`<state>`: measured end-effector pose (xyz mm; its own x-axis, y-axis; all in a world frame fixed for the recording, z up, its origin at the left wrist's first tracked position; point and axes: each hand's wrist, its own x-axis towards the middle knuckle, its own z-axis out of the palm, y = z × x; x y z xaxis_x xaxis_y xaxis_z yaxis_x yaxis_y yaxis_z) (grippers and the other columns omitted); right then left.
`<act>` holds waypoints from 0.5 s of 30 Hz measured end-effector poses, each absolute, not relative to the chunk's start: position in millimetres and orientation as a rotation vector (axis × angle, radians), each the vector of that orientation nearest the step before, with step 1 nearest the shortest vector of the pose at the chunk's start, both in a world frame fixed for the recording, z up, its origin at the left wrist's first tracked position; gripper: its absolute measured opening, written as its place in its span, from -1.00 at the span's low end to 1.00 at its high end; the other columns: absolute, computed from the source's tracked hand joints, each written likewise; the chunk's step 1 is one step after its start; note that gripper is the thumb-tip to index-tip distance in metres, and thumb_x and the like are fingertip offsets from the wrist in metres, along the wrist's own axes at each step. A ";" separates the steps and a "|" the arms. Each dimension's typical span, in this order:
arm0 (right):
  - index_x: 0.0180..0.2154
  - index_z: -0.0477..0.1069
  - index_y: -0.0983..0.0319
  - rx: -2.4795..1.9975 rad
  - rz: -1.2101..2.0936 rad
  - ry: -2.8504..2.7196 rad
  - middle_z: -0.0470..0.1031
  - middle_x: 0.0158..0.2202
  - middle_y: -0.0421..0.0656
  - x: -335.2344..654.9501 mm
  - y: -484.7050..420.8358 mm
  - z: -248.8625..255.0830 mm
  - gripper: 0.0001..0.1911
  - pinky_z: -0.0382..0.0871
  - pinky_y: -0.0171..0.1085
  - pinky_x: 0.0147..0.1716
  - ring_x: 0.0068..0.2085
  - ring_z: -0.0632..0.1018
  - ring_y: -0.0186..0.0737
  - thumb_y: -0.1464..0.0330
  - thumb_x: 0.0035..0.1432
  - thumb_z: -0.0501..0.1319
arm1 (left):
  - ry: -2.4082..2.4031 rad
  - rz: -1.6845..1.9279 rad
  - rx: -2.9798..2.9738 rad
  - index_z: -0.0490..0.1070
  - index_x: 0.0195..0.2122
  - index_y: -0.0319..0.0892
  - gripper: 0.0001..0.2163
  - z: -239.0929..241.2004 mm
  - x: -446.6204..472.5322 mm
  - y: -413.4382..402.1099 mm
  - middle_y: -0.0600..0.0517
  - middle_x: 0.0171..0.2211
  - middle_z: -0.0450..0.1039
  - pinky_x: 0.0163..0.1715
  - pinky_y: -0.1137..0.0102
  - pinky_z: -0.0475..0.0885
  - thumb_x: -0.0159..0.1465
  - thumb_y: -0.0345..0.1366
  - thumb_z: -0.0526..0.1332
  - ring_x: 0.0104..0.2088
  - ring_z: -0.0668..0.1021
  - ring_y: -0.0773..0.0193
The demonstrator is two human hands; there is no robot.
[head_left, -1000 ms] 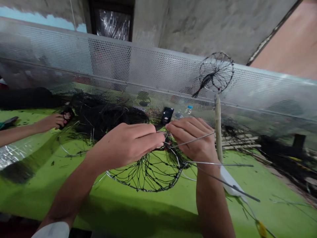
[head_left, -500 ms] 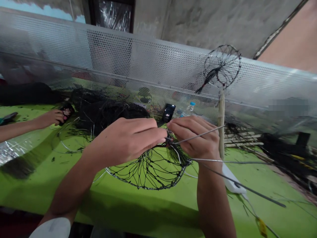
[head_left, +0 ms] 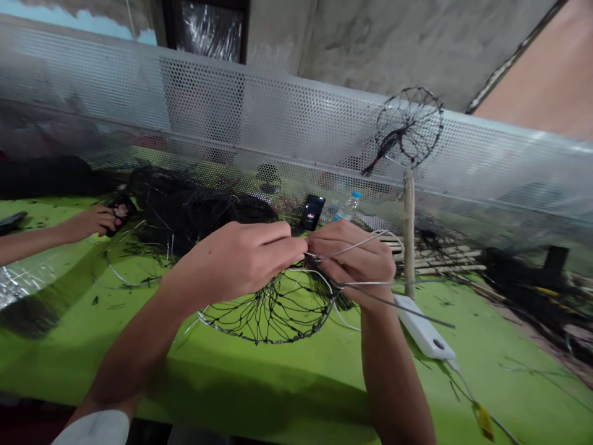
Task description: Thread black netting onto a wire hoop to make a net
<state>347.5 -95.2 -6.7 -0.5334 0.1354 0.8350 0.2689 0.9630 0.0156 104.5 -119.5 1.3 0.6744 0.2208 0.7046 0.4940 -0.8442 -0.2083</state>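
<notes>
A round wire hoop with black netting (head_left: 269, 309) lies on the green table (head_left: 259, 383) in front of me. My left hand (head_left: 236, 262) is closed, its fingers pinching the hoop's rim wire where the net meets it. My right hand (head_left: 356, 259) is closed too, gripping thin grey wire ends (head_left: 393, 303) that stick out to the right past my wrist. The fingertips of both hands meet at the same spot on the rim.
A perforated metal screen (head_left: 259, 130) runs across the back. A finished net hoop on a wooden stick (head_left: 407, 185) stands to the right. A pile of black netting (head_left: 185, 210), a phone (head_left: 312, 212), a bottle (head_left: 348, 207), a white power bank (head_left: 424, 334). Another person's hand (head_left: 92, 222) at left.
My right hand has bent the grey wire, which now curls over its knuckles instead of pointing straight right. The hoop has shifted slightly left and up. The other person's hand stays at left.
</notes>
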 end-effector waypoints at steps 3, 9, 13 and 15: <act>-0.06 0.59 0.09 -0.290 -0.196 -2.129 0.67 -0.19 -0.16 347.2 -89.6 -11.2 -0.74 0.57 -0.13 -0.14 -0.17 0.66 -0.17 0.52 0.31 0.26 | -0.595 -0.918 -2.460 0.48 -0.15 -0.21 -0.84 0.0 106.8 -116.0 0.09 -0.37 0.32 -0.55 0.34 0.16 0.49 -0.38 0.11 -0.51 0.35 0.35; 0.07 0.57 0.03 -0.282 -0.102 -2.015 0.67 -0.22 -0.17 345.4 -81.5 -22.5 -0.60 0.54 -0.16 -0.25 -0.24 0.64 -0.17 0.53 0.27 0.29 | -0.670 -0.965 -2.629 0.50 -0.14 -0.23 -0.74 -3.2 111.7 -110.9 0.06 -0.38 0.34 -0.54 0.37 0.19 0.53 -0.34 0.01 -0.53 0.31 0.34; -0.08 0.65 0.03 -0.302 0.163 -2.003 0.71 -0.24 -0.18 348.0 -88.3 -50.9 -0.67 0.54 -0.15 -0.25 -0.27 0.66 -0.18 0.54 0.21 0.35 | -0.689 -1.080 -3.001 0.49 -0.13 -0.21 -0.74 -24.9 112.4 -111.8 0.02 -0.32 0.44 -0.34 0.42 0.33 0.54 -0.31 0.02 -0.36 0.44 0.34; -0.17 0.67 0.06 -0.392 0.346 -1.956 0.73 -0.28 -0.17 349.5 -95.4 -75.1 -0.74 0.54 -0.18 -0.29 -0.32 0.66 -0.20 0.51 0.16 0.40 | -0.731 -1.084 -3.160 0.48 -0.23 -0.20 -0.73 -44.4 114.4 -111.3 0.03 -0.37 0.44 -0.31 0.40 0.33 0.54 -0.29 0.03 -0.36 0.44 0.32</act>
